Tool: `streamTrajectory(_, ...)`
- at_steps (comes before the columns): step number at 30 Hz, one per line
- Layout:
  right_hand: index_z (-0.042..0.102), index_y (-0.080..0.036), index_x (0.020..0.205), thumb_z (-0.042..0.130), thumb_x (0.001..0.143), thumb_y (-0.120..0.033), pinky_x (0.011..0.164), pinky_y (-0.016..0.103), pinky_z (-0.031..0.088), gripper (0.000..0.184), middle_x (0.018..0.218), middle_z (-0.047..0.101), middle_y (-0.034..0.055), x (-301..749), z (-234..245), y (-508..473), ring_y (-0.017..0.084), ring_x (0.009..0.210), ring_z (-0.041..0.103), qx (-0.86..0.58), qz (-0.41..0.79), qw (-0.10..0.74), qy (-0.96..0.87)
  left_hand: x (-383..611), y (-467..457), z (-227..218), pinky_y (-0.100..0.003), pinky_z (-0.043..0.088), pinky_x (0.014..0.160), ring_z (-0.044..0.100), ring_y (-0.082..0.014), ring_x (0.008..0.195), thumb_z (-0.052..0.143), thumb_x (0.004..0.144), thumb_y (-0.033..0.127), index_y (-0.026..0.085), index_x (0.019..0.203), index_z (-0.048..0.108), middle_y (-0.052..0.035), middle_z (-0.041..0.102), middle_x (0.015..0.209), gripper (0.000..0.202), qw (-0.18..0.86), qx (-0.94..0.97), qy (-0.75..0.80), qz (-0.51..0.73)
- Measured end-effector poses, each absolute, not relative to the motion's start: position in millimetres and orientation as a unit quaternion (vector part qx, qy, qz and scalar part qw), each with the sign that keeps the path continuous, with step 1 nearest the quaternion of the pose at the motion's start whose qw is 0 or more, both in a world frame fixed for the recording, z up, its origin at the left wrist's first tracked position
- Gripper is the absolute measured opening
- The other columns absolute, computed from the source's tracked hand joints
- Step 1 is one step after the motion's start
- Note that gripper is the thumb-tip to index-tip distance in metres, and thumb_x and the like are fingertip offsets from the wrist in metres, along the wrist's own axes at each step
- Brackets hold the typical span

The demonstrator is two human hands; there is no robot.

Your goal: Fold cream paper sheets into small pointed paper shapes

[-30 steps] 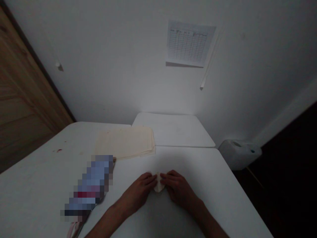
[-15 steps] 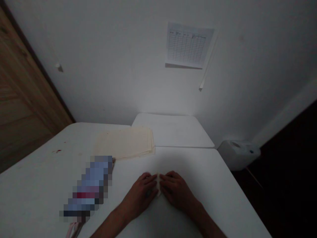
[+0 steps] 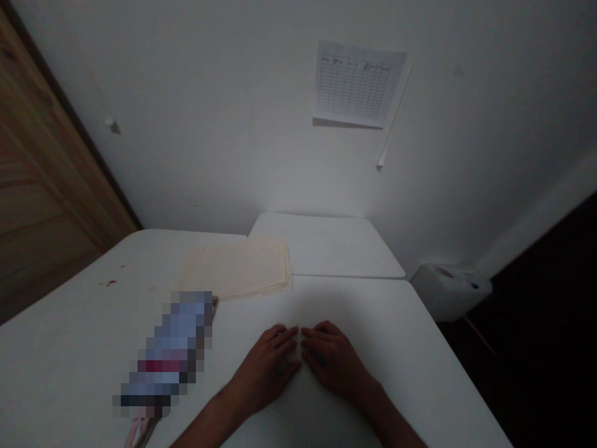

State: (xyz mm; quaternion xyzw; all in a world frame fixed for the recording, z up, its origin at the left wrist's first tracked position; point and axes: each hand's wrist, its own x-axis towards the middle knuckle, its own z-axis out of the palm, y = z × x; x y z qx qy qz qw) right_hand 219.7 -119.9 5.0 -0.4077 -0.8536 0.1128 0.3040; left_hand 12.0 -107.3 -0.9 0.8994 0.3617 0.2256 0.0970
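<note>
My left hand [image 3: 273,359] and my right hand [image 3: 332,354] lie side by side low on the white table [image 3: 396,348]. Their curled fingertips almost meet, pressing down on a narrow pale piece of folded paper [image 3: 299,336]. Only a thin strip of it shows in the gap; the fingers hide the rest. Beyond my left hand rests a stack of thin cream paper sheets [image 3: 237,267], its edges slightly uneven.
To the left lies a blurred-out object [image 3: 172,348] with a pink strap at its lower end. A white board or second tabletop [image 3: 326,246] adjoins the wall. A white container [image 3: 450,295] stands at the right, beyond the table edge. A printed chart [image 3: 357,84] hangs on the wall.
My left fingers have shifted slightly right, closer to my right hand. Less of the pale paper shows between them.
</note>
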Motion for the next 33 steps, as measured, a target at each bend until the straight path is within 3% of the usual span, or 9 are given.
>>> streamTrajectory(12, 0.068, -0.022, 0.097, 0.052, 0.092, -0.014, 0.083, 0.034, 0.049, 0.019, 0.108, 0.070, 0.0048, 219, 0, -116, 0.020, 0.090, 0.057, -0.420, 0.117, 0.304, -0.847, 12, -105, 8, -0.051, 0.043, 0.098, 0.051, -0.0294, 0.120, 0.060, 0.086, 0.026, 0.022, 0.108, 0.062, -0.0081, 0.052, 0.139, 0.023, 0.080, 0.912, 0.358, 0.184)
streamTrajectory(27, 0.064, -0.023, 0.093, 0.053, 0.091, -0.013, 0.085, 0.037, 0.046, 0.015, 0.118, 0.067, 0.0020, 219, 3, -117, 0.020, 0.087, 0.054, -0.427, 0.077, 0.263, -0.862, 13, -103, 13, -0.048, 0.042, 0.095, 0.052, -0.0273, 0.117, 0.059, 0.087, 0.024, 0.023, 0.104, 0.062, -0.0077, 0.056, 0.134, 0.018, 0.088, 0.919, 0.335, 0.189)
streamTrajectory(33, 0.062, -0.023, 0.096, 0.052, 0.090, -0.013, 0.076, 0.035, 0.045, 0.015, 0.092, 0.070, 0.0052, 218, 4, -120, 0.023, 0.079, 0.051, -0.450, 0.007, 0.204, -0.870, 14, -104, 15, -0.049, 0.041, 0.094, 0.051, -0.0292, 0.119, 0.059, 0.086, 0.024, 0.024, 0.113, 0.059, -0.0073, 0.054, 0.137, 0.027, 0.085, 0.919, 0.345, 0.171)
